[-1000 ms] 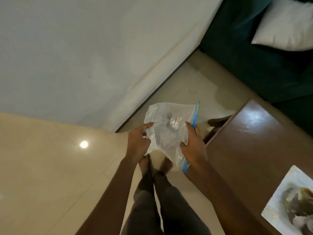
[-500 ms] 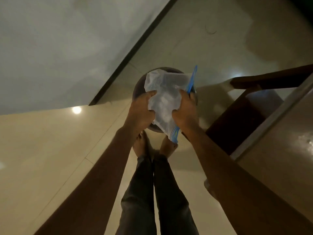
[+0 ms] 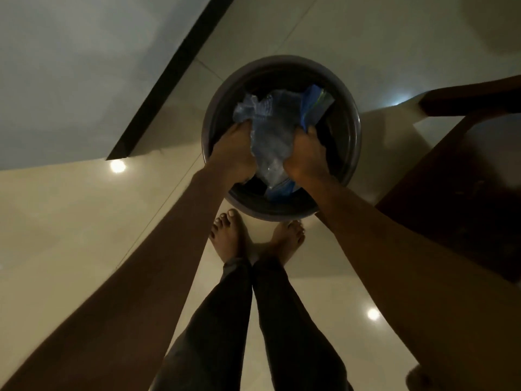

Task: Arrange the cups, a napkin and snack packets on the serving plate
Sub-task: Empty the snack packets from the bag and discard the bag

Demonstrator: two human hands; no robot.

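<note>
Person stands looking straight down. Both arms reach fwd & down into a round dark bin (image 3: 355,131) that sits on the glossy cream floor (image 3: 70,221), just beyond the toes.

L hand (image 3: 235,152) is inside the bin's left side, fingers curled and gripping the left edge of a crumpled clear plastic bag (image 3: 270,131). R hand (image 3: 306,156) is on the bag's right side, fingers also curled round it, gripping next to the blue zip strip. Fingertips of both are partly buried in the crumple, so exact finger placement can't be made out.

The bag is bunched between the two hands, w/ its far part spread up toward the far side of the bin and its near blue corner hanging below the R wrist. All of it lies within the bin's rim. Whether it touches the bin's bottom: can't tell, interior too dark.

Bare L foot (image 3: 228,235) and R foot (image 3: 287,238) stand close together at the bin's near edge; dark trousers (image 3: 225,320) above them.

Left & far: pale wall (image 3: 70,66) w/ a black skirting strip (image 3: 169,77) along its base. Right: dark wood furniture (image 3: 451,207), near the bin. Two round light reflections on the floor, one left (image 3: 117,166) and one near right (image 3: 373,314).
</note>
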